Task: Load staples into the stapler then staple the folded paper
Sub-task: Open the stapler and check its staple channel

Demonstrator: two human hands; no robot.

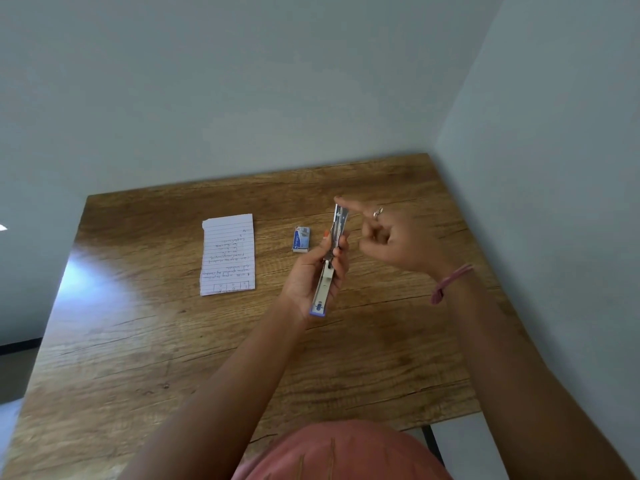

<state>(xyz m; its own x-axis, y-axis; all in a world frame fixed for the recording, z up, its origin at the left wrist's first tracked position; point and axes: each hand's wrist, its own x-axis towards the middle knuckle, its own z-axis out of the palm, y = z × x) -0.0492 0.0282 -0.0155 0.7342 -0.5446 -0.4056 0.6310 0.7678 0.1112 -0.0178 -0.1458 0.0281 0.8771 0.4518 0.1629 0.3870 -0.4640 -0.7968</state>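
Note:
My left hand (313, 271) grips a stapler (328, 268) that is swung open into one long strip, blue end toward me and metal staple channel pointing away. My right hand (391, 237) hovers just right of it, the index finger stretched out and touching the far tip of the channel, the other fingers loosely curled. I cannot tell whether it pinches any staples. A small blue and white staple box (301, 239) lies on the table just left of the stapler. The folded lined paper (228, 254), with handwriting on it, lies flat further left.
Everything rests on a wooden table (173, 341) pushed into a corner, with pale walls behind and to the right. The table's right edge runs near my right forearm. A pink band circles my right wrist and a ring sits on one finger.

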